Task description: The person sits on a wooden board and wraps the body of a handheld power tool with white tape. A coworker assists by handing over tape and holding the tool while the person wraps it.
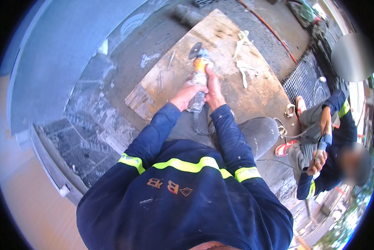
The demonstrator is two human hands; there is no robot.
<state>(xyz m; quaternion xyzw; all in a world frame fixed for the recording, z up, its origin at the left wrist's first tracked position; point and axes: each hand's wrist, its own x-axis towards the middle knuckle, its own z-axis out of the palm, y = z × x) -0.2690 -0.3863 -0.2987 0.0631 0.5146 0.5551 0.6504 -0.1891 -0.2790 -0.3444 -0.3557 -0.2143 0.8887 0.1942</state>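
Both my hands are closed around an angle grinder with a yellow-orange neck, a blue head and a dusty grey body. My left hand wraps the body from the left. Along its right side my right hand grips it, the thumb lying forward near the neck. A dark round disc sits at the tool's far end, tilted over a worn wooden board. From the back of the grinder a cord runs down between my legs. Thin rods lie on the board left of the grinder.
Pale strips lie on the board's right part. At the right a co-worker sits holding another power tool. A roll of tape and loose cords are between us. Black mesh and a long red rod lie beyond.
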